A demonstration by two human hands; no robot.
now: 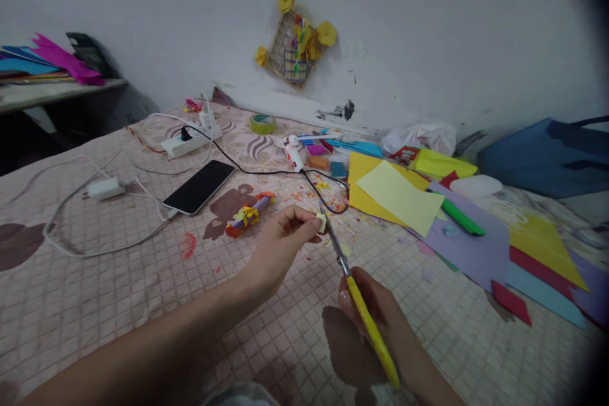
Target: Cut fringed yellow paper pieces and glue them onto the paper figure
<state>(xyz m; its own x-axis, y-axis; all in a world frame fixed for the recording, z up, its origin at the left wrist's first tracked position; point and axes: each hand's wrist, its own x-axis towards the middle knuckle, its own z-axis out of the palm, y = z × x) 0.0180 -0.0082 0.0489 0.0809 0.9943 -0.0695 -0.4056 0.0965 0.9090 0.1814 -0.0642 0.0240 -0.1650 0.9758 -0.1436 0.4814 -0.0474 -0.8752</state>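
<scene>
Between the thumb and fingers of my left hand (pixel 290 238) is a small piece of pale yellow paper (pixel 322 222). My right hand (pixel 375 307) grips a pair of scissors (pixel 364 311) with yellow handles. Their metal blades point away from me and lie right beside the paper piece; whether they touch it I cannot tell. Small paper scraps (pixel 345 248) lie on the cloth just past the blades. Left of my left hand rests a purple paper roll (pixel 257 206) with yellow and orange paper trim.
A white glue gun (pixel 294 153) with a black cord sits behind my hands. To the right are pale yellow paper (pixel 404 196), purple sheets (pixel 471 241) and a green marker (pixel 461 217). On the left lie a tablet (pixel 200 187), a power strip (pixel 190 139) and loose cables; tape (pixel 262 124) stands farther back.
</scene>
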